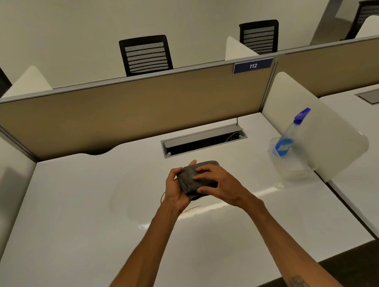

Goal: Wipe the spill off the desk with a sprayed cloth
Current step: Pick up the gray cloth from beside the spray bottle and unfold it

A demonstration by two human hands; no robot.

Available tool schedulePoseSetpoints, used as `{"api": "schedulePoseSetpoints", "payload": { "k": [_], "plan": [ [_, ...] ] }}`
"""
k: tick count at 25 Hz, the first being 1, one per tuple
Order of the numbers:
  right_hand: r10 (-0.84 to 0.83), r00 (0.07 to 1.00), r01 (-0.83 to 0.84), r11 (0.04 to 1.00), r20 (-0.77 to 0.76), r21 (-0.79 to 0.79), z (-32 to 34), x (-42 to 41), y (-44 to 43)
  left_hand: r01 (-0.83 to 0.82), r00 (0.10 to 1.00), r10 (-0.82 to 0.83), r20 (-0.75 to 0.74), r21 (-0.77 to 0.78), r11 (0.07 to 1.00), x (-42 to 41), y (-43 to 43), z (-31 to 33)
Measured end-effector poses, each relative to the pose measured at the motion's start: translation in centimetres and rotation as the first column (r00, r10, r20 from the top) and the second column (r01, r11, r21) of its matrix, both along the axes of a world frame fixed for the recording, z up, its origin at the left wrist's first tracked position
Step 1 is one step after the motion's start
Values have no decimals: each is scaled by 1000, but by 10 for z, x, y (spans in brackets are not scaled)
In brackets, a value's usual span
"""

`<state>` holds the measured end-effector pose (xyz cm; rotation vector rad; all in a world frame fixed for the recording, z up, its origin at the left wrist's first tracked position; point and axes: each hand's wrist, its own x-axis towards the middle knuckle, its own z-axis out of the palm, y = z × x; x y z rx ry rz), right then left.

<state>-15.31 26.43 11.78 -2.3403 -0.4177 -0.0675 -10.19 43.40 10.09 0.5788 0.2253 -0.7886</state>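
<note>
A folded dark grey cloth [194, 183] is held above the middle of the white desk [77, 218] by both hands. My left hand [176, 191] cups it from below and the left side. My right hand [220, 187] lies over its top and right edge, fingers spread on the fabric. Thin brownish spill lines [192, 208] show on the desk just under my left wrist, with a faint wet ring [121, 204] to the left. A clear spray bottle with a blue nozzle [289, 136] leans in a clear tub [291, 169] at the desk's right.
A tan partition panel [126, 116] closes the far side, with a blue "112" label. An open cable tray slot [204, 140] sits at the desk's back. White side dividers [317, 125] stand right and left. Black mesh chairs [145, 55] stand beyond the partition.
</note>
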Motion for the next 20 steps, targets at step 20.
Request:
{"api": "schedulePoseSetpoints", "payload": {
  "k": [20],
  "plan": [
    [284,952,-251,939,117,-235,115,38,35,172,964,-253,80,540,824,-10,35,20]
  ]
}}
